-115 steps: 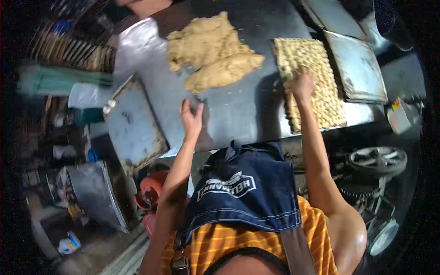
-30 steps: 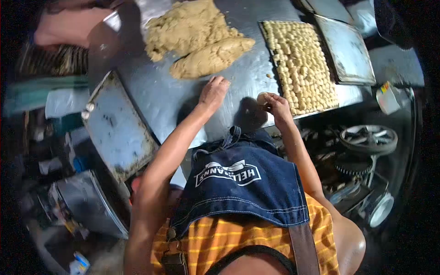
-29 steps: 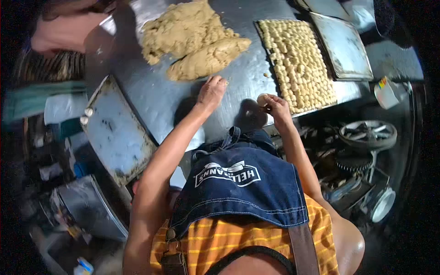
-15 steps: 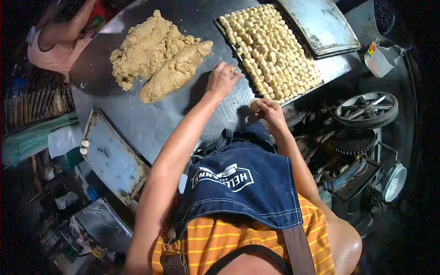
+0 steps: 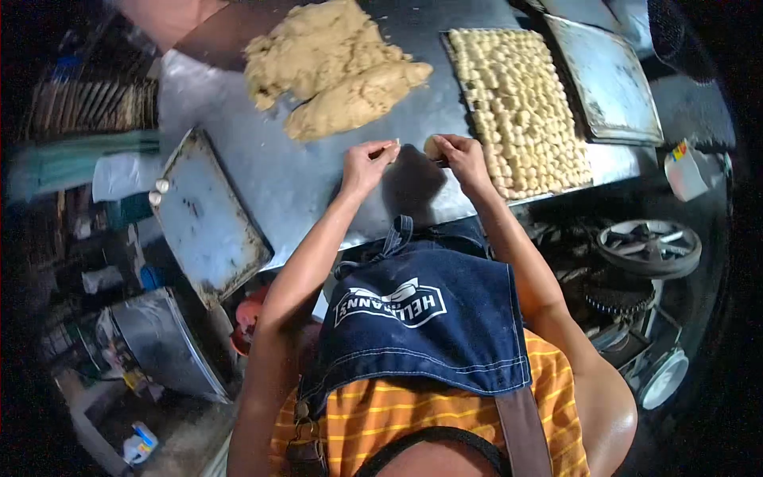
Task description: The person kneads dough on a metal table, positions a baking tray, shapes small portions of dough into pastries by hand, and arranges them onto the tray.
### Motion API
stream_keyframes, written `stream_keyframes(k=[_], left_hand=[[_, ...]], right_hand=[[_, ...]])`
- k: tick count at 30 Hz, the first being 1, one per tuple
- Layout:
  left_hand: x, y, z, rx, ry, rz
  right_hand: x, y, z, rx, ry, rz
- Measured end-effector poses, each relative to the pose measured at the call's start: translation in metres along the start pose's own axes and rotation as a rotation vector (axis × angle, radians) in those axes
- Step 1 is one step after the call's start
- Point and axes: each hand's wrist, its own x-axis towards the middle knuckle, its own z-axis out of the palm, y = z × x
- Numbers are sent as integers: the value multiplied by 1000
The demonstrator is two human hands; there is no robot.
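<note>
Two bare hands work close together over the near edge of the metal worktop (image 5: 286, 191) as I watch from my distant station through the head camera. On the right hand (image 5: 462, 157), the grip is closed on a small round piece (image 5: 432, 148), pinched between thumb and fingers and held above the metal. I take it for dough, though I can't be certain from here. On the left hand (image 5: 369, 164), thumb and fingers are drawn in near one another, with something pale showing at the tips; I cannot tell whether that grip is closed on anything. The two hands face each other without touching, a dark shadow below them.

As for progress, I judge the shaped portion to be well along: small dough pieces (image 5: 524, 115) sit in tight rows on the tray (image 5: 472, 119) just beside the right hand, covering it nearly edge to edge. Undivided, by contrast, is a large rough dough mass (image 5: 318, 56) beyond the left hand, with a smoother dough log (image 5: 362, 99) lying against its near side. To my eye, plenty of material is therefore unshaped.

Another tray (image 5: 211, 219) lies angled at far left, two small pale rounds (image 5: 159, 191) at its edge; I can't make out what those are.
</note>
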Motion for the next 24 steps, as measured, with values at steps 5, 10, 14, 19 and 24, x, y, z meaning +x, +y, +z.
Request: stream_keyframes(k=[5, 10, 14, 19, 24], left_hand=[[-20, -22, -44, -518, 186, -144], [-37, -35, -85, -345, 331, -101], [-49, -12, -111, 307, 285, 16], [-45, -16, -127, -622, 226, -142], [-44, 3, -94, -1086, -54, -223]], right_hand=[[16, 14, 109, -122, -98, 20], [5, 9, 173, -127, -244, 18], [2, -9, 170, -163, -397, -37], [-17, -58, 155, 79, -535, 32], [-10, -54, 126, 24, -599, -127]])
